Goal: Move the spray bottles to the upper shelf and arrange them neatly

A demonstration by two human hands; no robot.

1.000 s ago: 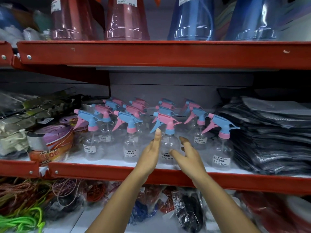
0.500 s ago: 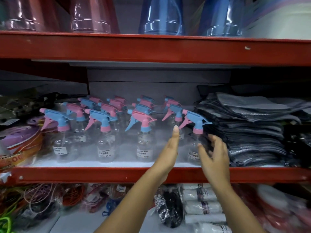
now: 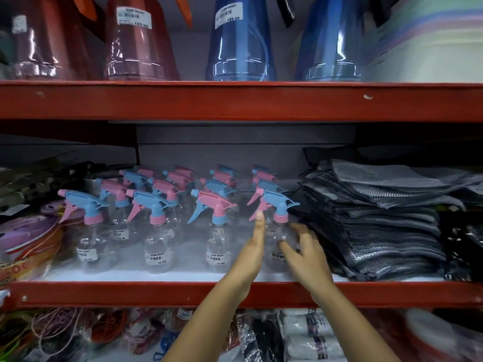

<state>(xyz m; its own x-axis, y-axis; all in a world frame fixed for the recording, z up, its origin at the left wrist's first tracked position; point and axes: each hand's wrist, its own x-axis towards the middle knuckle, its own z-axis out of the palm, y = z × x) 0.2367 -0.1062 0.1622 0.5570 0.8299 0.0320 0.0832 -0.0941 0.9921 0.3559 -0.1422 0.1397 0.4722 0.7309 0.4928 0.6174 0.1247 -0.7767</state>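
Note:
Several small clear spray bottles with pink and blue trigger heads stand in rows on the white middle shelf. The front row includes bottles at the left, centre and centre-right. My hands flank the rightmost front bottle, which has a blue head. My left hand is flat with its fingers together against the bottle's left side. My right hand has its fingers spread at the bottle's right side, next to the label. Neither hand is closed around it. The upper shelf's red beam runs above.
Large red and blue jugs fill the upper shelf. A stack of grey mesh cloths presses close on the bottles' right. Packaged goods lie at the left. Cords and wrapped items crowd the bottom shelf.
Both hands have shifted right, from around the pink-headed front bottle to the rightmost blue-headed one, and have closed in on its sides. The view has tilted up.

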